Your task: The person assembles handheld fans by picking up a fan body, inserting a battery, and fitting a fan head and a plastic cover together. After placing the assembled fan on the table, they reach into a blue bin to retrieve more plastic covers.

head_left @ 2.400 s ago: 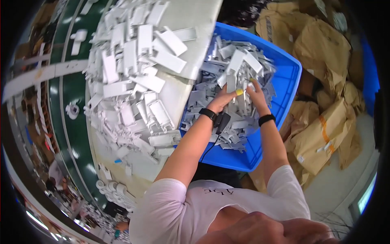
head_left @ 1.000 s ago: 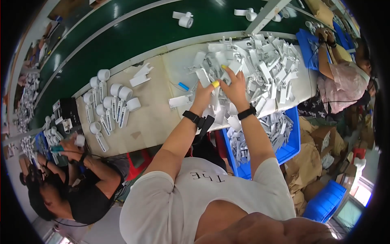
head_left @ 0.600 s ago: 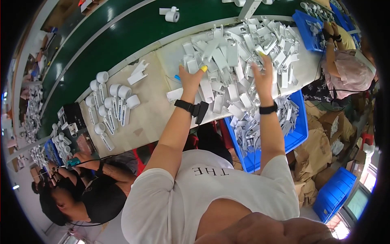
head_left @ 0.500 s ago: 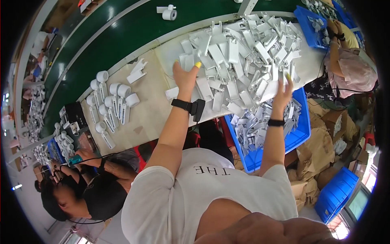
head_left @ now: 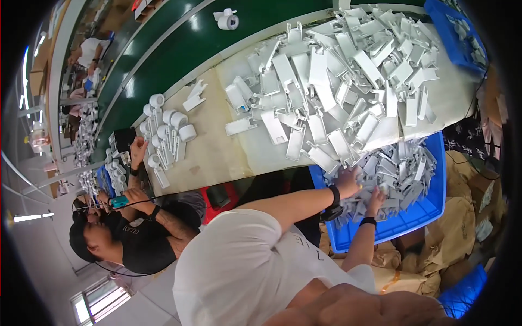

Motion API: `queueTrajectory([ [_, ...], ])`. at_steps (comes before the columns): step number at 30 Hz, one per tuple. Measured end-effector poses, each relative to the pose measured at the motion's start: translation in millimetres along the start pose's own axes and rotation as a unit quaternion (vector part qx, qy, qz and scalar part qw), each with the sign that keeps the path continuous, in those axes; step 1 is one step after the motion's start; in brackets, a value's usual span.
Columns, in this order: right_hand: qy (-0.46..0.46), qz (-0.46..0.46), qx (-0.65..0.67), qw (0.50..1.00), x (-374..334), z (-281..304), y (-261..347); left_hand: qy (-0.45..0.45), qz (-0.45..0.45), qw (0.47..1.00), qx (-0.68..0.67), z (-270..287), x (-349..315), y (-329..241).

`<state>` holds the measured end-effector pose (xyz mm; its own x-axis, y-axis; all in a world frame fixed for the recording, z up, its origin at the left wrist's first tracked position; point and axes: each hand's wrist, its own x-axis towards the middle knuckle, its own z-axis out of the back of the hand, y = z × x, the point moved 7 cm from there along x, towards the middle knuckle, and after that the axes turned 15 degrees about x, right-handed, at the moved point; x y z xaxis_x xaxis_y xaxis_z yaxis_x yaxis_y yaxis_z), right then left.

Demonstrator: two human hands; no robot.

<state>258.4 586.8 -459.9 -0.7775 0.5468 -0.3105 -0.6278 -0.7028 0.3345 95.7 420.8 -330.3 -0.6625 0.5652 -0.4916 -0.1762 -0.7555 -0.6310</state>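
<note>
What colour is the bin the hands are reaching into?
The bin is plain blue; it shows best in the head view.

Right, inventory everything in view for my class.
table: one, cream, centre
belt: one, green, beyond table
channel parts: many, white, on table
round-headed pieces: several, white, table and belt
near bin: one, blue, beside table
binned parts: many, grey, in near bin
far bin: one, blue, upper right
stool: one, red, near table
sacks: several, brown, right
nearby co-worker: one, black clothing, left
tool: one, teal, co-worker's hand
distant people: count unclear, upper left
left hand, right hand: one each, at binned parts
</note>
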Motion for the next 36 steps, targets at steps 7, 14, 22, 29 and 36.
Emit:
queueTrajectory([
  [7, 0.047, -0.142, 0.480, 0.864, -26, 4, 96, 0.023, 0.124, 0.987, -0.096, -31, 23, 38],
  [14, -0.134, -0.218, 0.637, 0.727, -46, 102, 150, 0.083, 0.144, 0.907, -0.386, -38, -13, -3],
  [22, -0.241, -0.073, 0.588, 0.769, -77, 224, 201, 0.108, -0.051, 0.885, -0.450, 57, -58, -101],
  [29, -0.260, 0.174, 0.500, 0.808, -84, 302, 331, -0.063, -0.201, 0.859, -0.467, 190, -96, -102],
  [36, -0.022, 0.370, 0.537, 0.758, -110, 244, 519, -0.211, -0.079, 0.803, -0.551, 300, -192, 53],
])
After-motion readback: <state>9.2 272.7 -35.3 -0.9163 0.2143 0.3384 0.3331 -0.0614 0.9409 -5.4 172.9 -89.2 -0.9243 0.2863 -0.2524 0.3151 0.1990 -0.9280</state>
